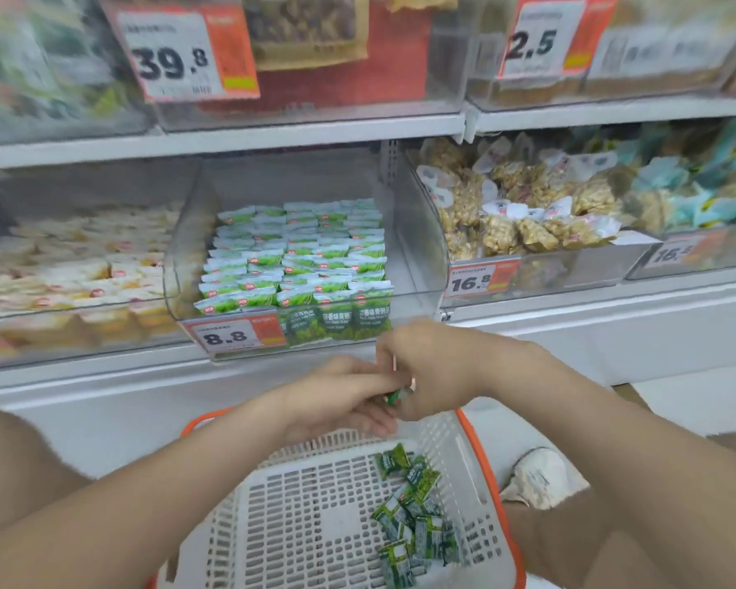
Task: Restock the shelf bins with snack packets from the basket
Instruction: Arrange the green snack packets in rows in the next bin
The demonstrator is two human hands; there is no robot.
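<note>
From here, the clear bin (425,257) at 12 o'clock is filled with rows of green snack packets (298,257), with a price tag (226,335) on its front. Below it my left hand (341,397) touches a green packet (393,397), but I cannot tell if it grips. My right hand (430,367) curls round that packet. At 6 o'clock, the basket (298,525) holds loose packets (417,508) on its 3 o'clock side.
</note>
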